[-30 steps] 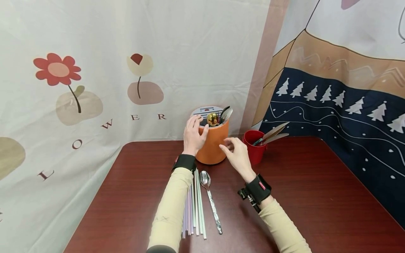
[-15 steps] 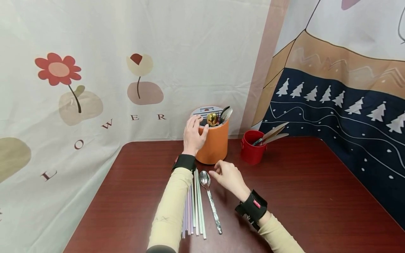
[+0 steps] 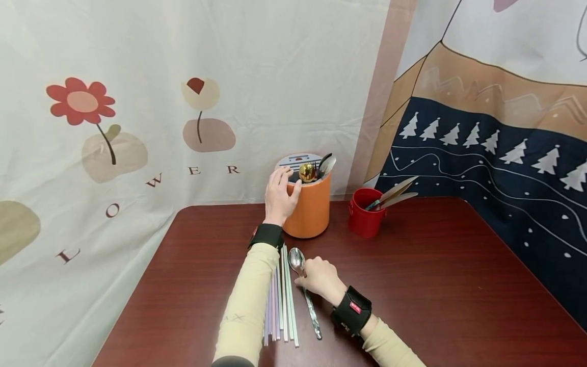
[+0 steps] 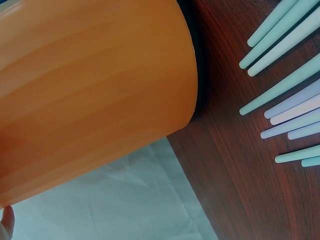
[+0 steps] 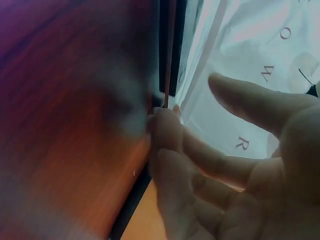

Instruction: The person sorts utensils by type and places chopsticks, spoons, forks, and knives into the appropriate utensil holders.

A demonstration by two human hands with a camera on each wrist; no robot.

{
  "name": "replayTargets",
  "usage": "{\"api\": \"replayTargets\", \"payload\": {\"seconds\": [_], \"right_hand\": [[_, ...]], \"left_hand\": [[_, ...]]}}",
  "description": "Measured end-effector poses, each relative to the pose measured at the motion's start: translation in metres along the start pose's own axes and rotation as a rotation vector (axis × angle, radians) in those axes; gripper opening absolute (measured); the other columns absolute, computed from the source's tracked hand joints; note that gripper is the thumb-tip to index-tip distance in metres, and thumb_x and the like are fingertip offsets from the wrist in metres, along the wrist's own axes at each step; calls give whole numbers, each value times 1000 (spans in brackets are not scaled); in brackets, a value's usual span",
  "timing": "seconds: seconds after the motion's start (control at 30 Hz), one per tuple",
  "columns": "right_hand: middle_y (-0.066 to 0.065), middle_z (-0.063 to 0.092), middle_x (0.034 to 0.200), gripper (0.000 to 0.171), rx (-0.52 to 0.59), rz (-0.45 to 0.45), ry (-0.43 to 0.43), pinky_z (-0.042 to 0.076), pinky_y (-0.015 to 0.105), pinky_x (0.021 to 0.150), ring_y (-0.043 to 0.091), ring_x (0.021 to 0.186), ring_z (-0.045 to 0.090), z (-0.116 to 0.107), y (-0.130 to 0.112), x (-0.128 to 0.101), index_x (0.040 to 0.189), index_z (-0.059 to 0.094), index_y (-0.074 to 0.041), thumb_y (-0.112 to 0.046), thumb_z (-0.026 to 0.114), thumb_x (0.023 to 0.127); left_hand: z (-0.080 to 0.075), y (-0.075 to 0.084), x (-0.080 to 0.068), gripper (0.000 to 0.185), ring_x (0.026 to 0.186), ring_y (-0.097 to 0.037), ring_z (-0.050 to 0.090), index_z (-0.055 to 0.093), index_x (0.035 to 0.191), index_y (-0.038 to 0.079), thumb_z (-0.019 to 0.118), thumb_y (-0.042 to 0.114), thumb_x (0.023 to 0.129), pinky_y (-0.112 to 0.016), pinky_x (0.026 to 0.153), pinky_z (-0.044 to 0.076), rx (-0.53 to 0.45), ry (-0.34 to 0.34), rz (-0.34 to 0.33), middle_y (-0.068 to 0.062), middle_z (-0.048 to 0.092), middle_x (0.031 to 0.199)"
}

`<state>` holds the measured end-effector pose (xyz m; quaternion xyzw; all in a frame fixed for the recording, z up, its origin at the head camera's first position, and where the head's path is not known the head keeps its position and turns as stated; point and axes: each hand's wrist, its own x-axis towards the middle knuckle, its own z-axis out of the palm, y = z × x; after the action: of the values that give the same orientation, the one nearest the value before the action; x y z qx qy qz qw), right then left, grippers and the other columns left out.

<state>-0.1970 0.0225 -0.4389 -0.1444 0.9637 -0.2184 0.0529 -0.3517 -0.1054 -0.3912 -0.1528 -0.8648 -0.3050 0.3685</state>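
My left hand holds the upper left side of an orange utensil holder, fingers at its rim and thumb toward the front. In the left wrist view the holder's wall fills much of the frame, with a fingertip at its edge. A metal spoon with a patterned handle lies on the table. Over its neck is my right hand, which covers part of the handle. The right wrist view has the thumb apart from the bent fingers; no spoon is discernible between them.
Pale green, white and purple chopsticks lie left of the spoon, partly under the left forearm. A red bucket with several knives stands at right. Inside the orange holder are a shiny gold rounded piece and other utensils.
My right hand has come down from beside the orange holder, toward the front of the table, to the spoon's neck. The left hand keeps its place on the holder.
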Motion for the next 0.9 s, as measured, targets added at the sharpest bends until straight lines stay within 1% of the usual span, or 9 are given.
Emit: {"api": "replayTargets", "payload": {"seconds": [0.07, 0.2, 0.3, 0.43, 0.57, 0.73, 0.9], "right_hand": [[-5, 36, 50, 43, -19, 19, -4, 29, 28, 44, 17, 49, 47, 1, -2, 0, 50, 44, -15, -30, 77, 75], [0, 46, 53, 40, -59, 35, -5, 36, 31, 45, 20, 52, 52, 3, -3, 1, 53, 48, -15, -30, 79, 73], [1, 48, 55, 39, -66, 34, -23, 36, 31, 46, 20, 53, 52, 5, -3, 2, 54, 46, -15, -27, 78, 73], [0, 48, 51, 33, -36, 32, -71, 36, 29, 45, 18, 48, 50, 7, -2, 3, 54, 48, -15, -17, 72, 76], [0, 50, 44, 26, 16, 53, -134, 38, 27, 45, 15, 41, 52, 4, 0, 4, 55, 53, -13, -11, 65, 79], [0, 54, 45, 24, 35, 84, -208, 41, 26, 45, 14, 41, 57, 0, 4, 5, 58, 56, -13, -13, 65, 80], [1, 57, 46, 25, 46, 71, -218, 44, 24, 47, 13, 41, 60, -6, 11, 6, 56, 58, -14, -15, 67, 79]], "left_hand": [[0, 0, 0, 45, 132, -24, 44, 61, 122, 6, 48, 39, 94, -41, 111, 36, 2, 1, 0, -9, 56, 133], [0, 0, 0, 45, 131, -25, 45, 61, 122, 6, 48, 39, 94, -41, 111, 37, 3, 8, 1, -9, 57, 132], [1, 1, 1, 46, 131, -25, 45, 61, 122, 5, 48, 39, 94, -41, 110, 37, 1, 12, 1, -10, 57, 132], [1, 1, 1, 46, 131, -25, 45, 61, 122, 6, 48, 39, 94, -41, 111, 37, 2, 9, 1, -9, 57, 132], [1, 1, 1, 46, 131, -25, 45, 61, 122, 6, 48, 39, 94, -41, 111, 37, 1, 7, 2, -9, 56, 133], [1, 1, 0, 45, 131, -25, 44, 61, 122, 6, 48, 39, 94, -41, 110, 37, 0, 12, 1, -9, 57, 132], [1, 0, 0, 45, 131, -25, 44, 61, 122, 6, 47, 39, 94, -40, 111, 37, -2, 10, 5, -9, 57, 132]]}}
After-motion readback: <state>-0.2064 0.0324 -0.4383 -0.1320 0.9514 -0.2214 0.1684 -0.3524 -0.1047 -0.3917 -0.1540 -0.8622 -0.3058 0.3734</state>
